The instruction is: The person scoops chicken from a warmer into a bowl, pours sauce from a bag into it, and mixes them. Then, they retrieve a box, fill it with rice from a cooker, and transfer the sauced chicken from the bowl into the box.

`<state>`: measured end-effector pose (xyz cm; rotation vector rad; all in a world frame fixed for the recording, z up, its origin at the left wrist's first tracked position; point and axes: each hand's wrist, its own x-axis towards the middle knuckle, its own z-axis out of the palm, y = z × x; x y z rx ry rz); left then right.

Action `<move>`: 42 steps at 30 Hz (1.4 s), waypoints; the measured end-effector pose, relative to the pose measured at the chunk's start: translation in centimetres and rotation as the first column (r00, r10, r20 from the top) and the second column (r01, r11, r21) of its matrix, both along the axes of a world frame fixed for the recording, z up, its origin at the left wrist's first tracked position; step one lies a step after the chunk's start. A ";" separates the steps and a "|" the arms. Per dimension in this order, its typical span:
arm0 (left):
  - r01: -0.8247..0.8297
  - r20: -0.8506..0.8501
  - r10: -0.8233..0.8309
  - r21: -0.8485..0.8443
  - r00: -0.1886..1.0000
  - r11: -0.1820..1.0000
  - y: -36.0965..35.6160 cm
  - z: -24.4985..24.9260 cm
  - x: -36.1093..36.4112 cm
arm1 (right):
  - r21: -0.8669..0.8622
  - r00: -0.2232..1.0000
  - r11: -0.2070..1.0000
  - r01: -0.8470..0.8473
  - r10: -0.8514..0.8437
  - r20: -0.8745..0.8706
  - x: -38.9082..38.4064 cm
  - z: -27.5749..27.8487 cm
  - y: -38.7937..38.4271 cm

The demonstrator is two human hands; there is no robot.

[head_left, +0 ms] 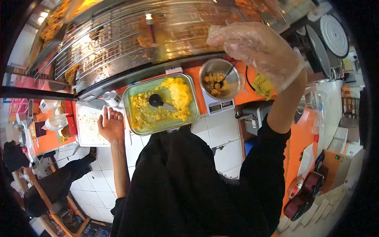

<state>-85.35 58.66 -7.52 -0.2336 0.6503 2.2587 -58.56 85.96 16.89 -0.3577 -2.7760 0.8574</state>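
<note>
My left hand (111, 127) is bare, palm up with fingers apart, over the right edge of a crumb-strewn white tray (89, 123). Its fingertips are near small white cups (112, 98). My right hand (258, 51), in a loose clear plastic glove, is raised in front of the glass case. Its fingers are bent close together; I cannot tell what, if anything, they hold. Between my hands sits a green-lined tray (136, 85) of yellow food (178, 96), a black-headed utensil (156, 100) lying in it. Under my right forearm's side stands a metal bowl (233, 89) with brown chunks and a dark-handled spoon.
The bowl rests on a scale (221, 106). A yellow-green cloth (262, 86) lies right of it on the orange counter. Behind stands the food case with wire racks (90, 51). At lower left is another person in dark clothes (55, 189). Red pots (302, 201) stand at right.
</note>
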 end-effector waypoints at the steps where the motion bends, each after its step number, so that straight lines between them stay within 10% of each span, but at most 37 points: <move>1: -0.050 0.008 0.050 0.023 0.999 0.998 -0.5 -0.1 -0.8 | 0.055 0.997 0.996 -0.073 0.073 -0.004 -1.0 0.8 -0.6; 7: -0.309 0.020 0.311 -0.044 0.950 0.950 -3.6 0.5 -5.3 | 0.197 0.872 0.895 -0.401 0.439 -0.219 -13.4 2.3 -5.0; 15: -0.435 -0.035 0.435 0.020 0.900 0.900 -8.0 0.3 -9.3 | 0.780 0.958 0.625 -0.027 0.238 -0.157 -33.4 1.9 -11.0; 17: -0.471 -0.039 0.472 0.020 0.881 0.882 -9.3 0.2 -10.1 | 0.623 0.966 0.782 -0.009 0.168 -0.198 -38.1 1.4 -9.5; 19: -0.477 -0.056 0.477 0.021 0.877 0.879 -10.7 -0.5 -11.2 | 0.091 0.986 0.994 -0.058 0.071 -0.149 -42.6 0.2 -6.9; 21: -0.477 -0.080 0.476 0.012 0.876 0.879 -11.8 -1.0 -12.0 | -0.396 0.996 0.918 0.000 -0.034 -0.077 -46.2 -1.7 -4.6; 23: -0.485 -0.053 0.483 -0.016 0.874 0.875 -12.2 -1.5 -12.8 | -0.516 0.992 0.856 -0.041 -0.029 -0.127 -48.2 -2.9 -4.2; 25: -0.464 -0.047 0.463 -0.008 0.885 0.886 -12.4 -2.3 -13.3 | -0.232 0.935 0.955 -0.183 0.096 -0.343 -48.4 -2.4 -6.6; 28: -0.440 -0.034 0.439 -0.058 0.898 0.896 -11.8 -2.4 -13.7 | 0.432 0.962 0.900 -0.063 0.171 -0.215 -47.3 0.5 -9.2; 42: -0.255 -0.008 0.254 -0.052 0.967 0.966 -8.2 -2.0 -12.5 | 0.393 0.986 0.919 -0.023 0.085 -0.141 -44.4 0.5 -3.1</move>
